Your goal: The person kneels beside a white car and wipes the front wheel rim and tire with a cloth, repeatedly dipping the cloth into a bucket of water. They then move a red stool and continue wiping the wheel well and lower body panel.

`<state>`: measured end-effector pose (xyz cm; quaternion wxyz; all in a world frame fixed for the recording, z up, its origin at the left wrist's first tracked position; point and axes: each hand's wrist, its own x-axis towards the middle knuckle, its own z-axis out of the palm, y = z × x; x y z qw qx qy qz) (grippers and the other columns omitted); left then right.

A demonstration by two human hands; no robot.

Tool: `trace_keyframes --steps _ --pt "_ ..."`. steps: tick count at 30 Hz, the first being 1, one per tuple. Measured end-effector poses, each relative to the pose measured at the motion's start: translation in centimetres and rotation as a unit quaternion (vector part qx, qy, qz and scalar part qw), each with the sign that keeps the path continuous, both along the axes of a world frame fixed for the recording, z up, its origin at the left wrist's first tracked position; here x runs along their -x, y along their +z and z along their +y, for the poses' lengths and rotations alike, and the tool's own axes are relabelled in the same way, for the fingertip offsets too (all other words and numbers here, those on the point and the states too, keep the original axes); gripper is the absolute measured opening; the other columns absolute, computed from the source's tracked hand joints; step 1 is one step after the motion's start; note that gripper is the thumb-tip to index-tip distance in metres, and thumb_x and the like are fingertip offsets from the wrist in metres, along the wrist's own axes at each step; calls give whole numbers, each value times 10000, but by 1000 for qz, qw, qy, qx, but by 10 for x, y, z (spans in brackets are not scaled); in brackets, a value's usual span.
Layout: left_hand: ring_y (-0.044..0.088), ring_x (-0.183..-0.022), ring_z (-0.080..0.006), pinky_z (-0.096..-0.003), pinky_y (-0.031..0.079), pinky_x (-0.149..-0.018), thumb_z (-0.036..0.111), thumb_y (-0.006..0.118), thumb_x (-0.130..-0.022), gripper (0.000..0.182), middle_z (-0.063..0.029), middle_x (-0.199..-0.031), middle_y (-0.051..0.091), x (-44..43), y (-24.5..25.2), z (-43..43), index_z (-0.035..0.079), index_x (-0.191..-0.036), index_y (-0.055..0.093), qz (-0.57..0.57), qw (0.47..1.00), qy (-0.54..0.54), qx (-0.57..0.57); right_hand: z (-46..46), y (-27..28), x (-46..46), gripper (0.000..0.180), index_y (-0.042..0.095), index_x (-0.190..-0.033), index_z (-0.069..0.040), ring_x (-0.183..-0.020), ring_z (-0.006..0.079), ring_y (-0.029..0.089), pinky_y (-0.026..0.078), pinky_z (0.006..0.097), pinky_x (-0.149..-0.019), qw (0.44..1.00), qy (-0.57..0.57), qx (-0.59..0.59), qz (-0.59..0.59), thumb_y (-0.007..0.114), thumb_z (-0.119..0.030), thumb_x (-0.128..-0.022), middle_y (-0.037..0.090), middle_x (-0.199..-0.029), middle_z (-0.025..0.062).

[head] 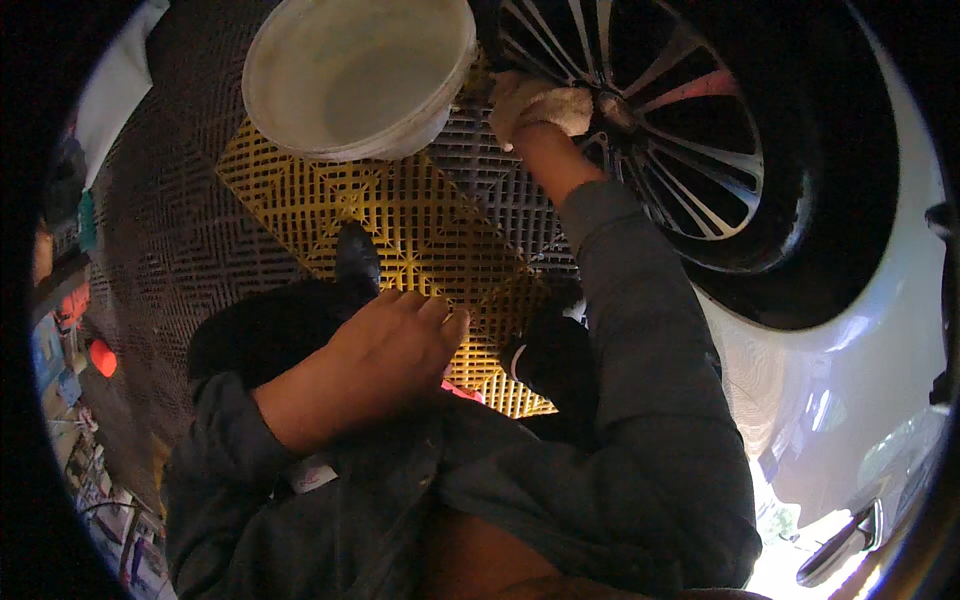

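Note:
A pale, soiled cloth or wash mitt (566,110) covers most of my right hand (529,112), which presses it near the hub of a multi-spoke alloy wheel (619,109). My fingers on that side are hidden by the fabric. Around the wheel runs a black tyre (780,232), under the arch of a light-coloured car (810,390). My left hand (382,356) hovers before my body with curled fingers and its back towards me. Its palm is hidden, so I cannot see whether anything is in it.
A whitish plastic bucket (292,131) with cloudy contents stands left of the wheel. Yellow grid tiles (337,195) and grey grid tiles (180,217) cover the floor. A dark shoe (358,255) stands below the bucket. At far left lie an orange-red object (103,358) and assorted clutter.

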<state>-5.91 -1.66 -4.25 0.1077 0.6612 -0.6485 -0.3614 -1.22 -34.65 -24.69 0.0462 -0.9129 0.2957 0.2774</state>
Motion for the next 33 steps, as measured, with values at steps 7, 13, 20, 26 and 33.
trace_keyframes --steps 7,13,20,26,33 --pt "696 -1016 -350 -453 556 -924 201 708 -895 522 -175 -1110 701 -7 -2 -1 -42 -1351 628 -5 1000 2 17 -26 -68 -20 440 714 -1397 -210 -1180 392 662 561 593 -976 983 10 -168 -68 638 -444 -1032 706 -1360 128" --pt "726 -959 -350 -458 577 -868 164 653 -917 378 -180 -1036 719 11 -2 11 -45 -1230 686 -16 998 14 58 -16 -74 8 396 724 -1374 -208 -1217 431 639 533 586 -1032 965 69 -178 -178 558 -413 -1079 701 -1378 142" --pt "727 -1001 -359 -486 574 -899 191 696 -897 344 -174 -1088 729 14 1 10 4 -1186 696 -37 998 27 52 12 7 14 438 669 -1447 -223 -1333 393 631 523 562 -1081 946 52 2 -319 578 -418 -1065 647 -1492 137" --pt "726 -1021 -361 -481 580 -898 195 682 -908 316 -174 -1092 730 13 5 9 11 -1164 697 -32 999 -8 22 36 66 -10 422 676 -1413 -189 -1273 384 677 581 574 -984 975 -25 20 -219 673 -363 -1028 665 -1461 132" --pt "730 -990 -374 -476 586 -868 144 655 -897 257 -193 -1051 727 3 -3 6 -2 -1105 691 -5 999 40 30 -5 -1 -50 324 759 -1254 -132 -1086 343 749 608 530 -900 987 -31 -117 -103 604 -338 -1058 755 -1227 163"
